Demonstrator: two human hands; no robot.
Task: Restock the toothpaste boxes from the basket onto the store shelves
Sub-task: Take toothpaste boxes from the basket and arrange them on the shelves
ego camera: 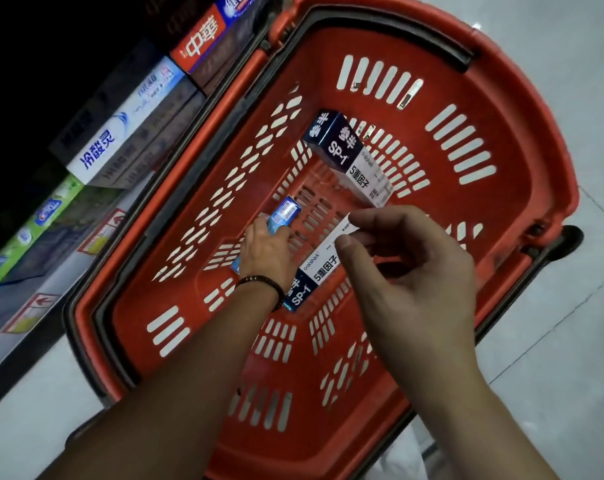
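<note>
A red plastic basket [484,140] stands on the floor next to the shelves. Deep inside it, my left hand [264,251] grips a light blue toothpaste box [282,213]. My right hand [408,268] hovers higher, pinching the white end of a navy-and-white SP-1 box [319,263] between thumb and fingers. That box lies slanted beside my left wrist. A second navy-and-white SP-1 box [347,154] leans against the basket's far inner wall, untouched.
The store shelf [96,202] runs along the left, stocked with toothpaste boxes: a red one [198,43], a white-and-blue one [120,133] and a green one [33,230]. Pale floor tiles [570,341] lie to the right of the basket.
</note>
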